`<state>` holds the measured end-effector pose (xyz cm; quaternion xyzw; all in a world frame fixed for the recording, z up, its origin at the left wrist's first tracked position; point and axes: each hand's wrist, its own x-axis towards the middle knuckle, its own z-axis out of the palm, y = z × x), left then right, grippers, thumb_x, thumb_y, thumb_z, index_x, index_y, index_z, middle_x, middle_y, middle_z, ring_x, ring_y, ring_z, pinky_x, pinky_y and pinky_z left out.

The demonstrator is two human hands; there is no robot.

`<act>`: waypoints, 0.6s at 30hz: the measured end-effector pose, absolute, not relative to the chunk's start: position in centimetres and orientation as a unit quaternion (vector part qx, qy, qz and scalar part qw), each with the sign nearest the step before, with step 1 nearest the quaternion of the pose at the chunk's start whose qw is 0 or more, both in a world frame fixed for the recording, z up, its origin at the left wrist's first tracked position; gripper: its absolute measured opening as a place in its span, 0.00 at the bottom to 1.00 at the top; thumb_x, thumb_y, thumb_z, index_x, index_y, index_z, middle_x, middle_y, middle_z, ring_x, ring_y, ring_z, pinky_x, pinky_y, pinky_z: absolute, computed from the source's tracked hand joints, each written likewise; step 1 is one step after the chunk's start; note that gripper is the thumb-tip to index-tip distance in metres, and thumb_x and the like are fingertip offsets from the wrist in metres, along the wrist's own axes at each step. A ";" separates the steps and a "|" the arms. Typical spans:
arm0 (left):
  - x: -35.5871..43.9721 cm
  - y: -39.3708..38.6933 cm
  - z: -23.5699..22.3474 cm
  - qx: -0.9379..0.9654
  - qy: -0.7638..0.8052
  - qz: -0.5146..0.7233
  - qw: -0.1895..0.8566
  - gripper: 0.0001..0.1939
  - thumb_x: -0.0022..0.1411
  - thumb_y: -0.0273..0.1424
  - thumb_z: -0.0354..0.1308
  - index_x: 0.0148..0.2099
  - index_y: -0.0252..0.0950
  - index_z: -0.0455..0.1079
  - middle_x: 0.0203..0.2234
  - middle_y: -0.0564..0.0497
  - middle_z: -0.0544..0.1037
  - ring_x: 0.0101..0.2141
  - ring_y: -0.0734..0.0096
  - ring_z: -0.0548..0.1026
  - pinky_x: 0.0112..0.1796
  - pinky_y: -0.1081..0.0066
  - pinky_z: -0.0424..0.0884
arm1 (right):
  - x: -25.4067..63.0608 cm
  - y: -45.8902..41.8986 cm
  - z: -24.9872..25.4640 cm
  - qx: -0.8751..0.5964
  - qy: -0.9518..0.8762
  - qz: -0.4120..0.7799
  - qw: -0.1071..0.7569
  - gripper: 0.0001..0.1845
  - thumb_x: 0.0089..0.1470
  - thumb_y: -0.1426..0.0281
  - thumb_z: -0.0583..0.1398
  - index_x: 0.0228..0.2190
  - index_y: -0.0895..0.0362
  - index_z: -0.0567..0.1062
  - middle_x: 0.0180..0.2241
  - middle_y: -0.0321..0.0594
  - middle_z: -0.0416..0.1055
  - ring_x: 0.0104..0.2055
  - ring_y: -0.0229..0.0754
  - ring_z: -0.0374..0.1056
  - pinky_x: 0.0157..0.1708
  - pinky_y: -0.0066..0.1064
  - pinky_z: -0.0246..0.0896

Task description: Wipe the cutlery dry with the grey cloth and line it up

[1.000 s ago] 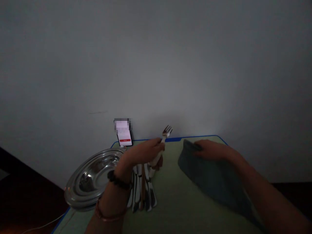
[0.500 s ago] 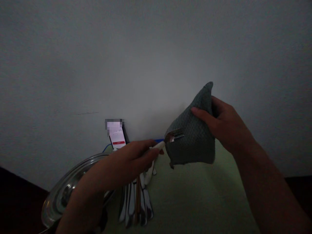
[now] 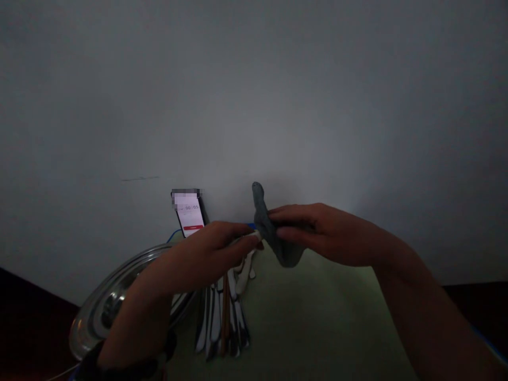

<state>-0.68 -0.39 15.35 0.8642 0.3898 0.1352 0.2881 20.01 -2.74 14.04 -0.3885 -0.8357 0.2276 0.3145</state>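
My left hand point(image 3: 220, 251) pinches a fork by its pale handle point(image 3: 254, 235). The fork's head is hidden inside a folded grey-green cloth point(image 3: 288, 254). My right hand point(image 3: 321, 233) is closed around the cloth, squeezing it about the fork, and a corner of it sticks up past the fingers. Both hands are close together above the table. Below my left hand lies a row of cutlery point(image 3: 222, 323), with several knives and a brown wooden piece side by side.
A round shiny metal tray point(image 3: 89, 328) sits at the left, partly behind my left forearm. A phone point(image 3: 190, 211) with a lit timer screen leans against the wall point(image 3: 254, 95). Pale green cloth point(image 3: 317, 323) covers the table.
My right hand has moved left and down, and the cloth has gone from spread out to folded around the fork's head, which was visible before. The left hand stays nearly in place.
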 end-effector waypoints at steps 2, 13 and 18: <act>-0.7 -0.2 15.3 0.859 0.392 0.140 0.298 0.18 0.61 0.40 0.44 0.34 0.35 0.72 0.18 0.56 0.67 0.20 0.75 0.63 0.20 0.78 0.56 | 19.6 -2.8 13.7 -0.410 -0.837 0.178 0.316 0.16 0.50 0.65 0.58 0.42 0.52 0.72 0.40 0.38 0.71 0.42 0.45 0.66 0.42 0.37 0.61; -1.1 2.1 12.8 0.793 0.491 0.140 0.332 0.14 0.60 0.40 0.45 0.31 0.35 0.62 0.17 0.56 0.66 0.18 0.74 0.65 0.20 0.76 0.60 | 21.9 0.6 12.2 -0.485 -0.654 0.183 0.551 0.09 0.49 0.73 0.54 0.34 0.55 0.70 0.32 0.37 0.70 0.35 0.40 0.66 0.32 0.32 0.60; -1.3 3.3 12.2 0.736 0.503 0.247 0.380 0.15 0.58 0.41 0.48 0.34 0.33 0.65 0.19 0.54 0.68 0.18 0.73 0.66 0.18 0.74 0.61 | 22.2 1.0 12.0 -0.381 -0.506 0.446 0.632 0.11 0.45 0.73 0.55 0.35 0.55 0.68 0.29 0.34 0.71 0.30 0.39 0.67 0.31 0.32 0.61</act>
